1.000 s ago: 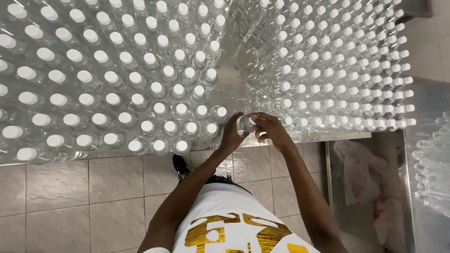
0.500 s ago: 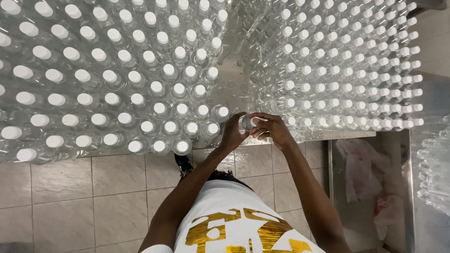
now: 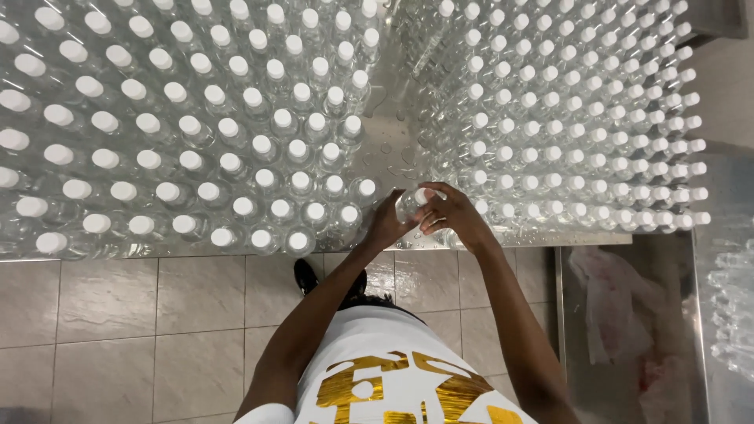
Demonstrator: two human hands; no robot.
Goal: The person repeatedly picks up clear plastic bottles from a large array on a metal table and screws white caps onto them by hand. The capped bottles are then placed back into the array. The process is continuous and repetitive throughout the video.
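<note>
A clear plastic bottle (image 3: 409, 206) stands at the near edge of a steel table (image 3: 542, 238), in the gap between two large groups of bottles. My left hand (image 3: 387, 224) wraps its body from the left. My right hand (image 3: 452, 212) has its fingers over the white cap at the top. To the left stands a block of many white-capped clear bottles (image 3: 196, 133). Another block of capped bottles (image 3: 565, 126) fills the right side.
Grey floor tiles (image 3: 118, 330) lie below the table edge, with my dark shoe (image 3: 306, 276) near it. At the right sits a steel bin (image 3: 628, 330) holding pinkish plastic bags. More clear bottles (image 3: 734, 306) show at the far right edge.
The hands stay on the same bottle at the table edge; my right hand's fingers have shifted slightly over the cap. The view has moved a little.
</note>
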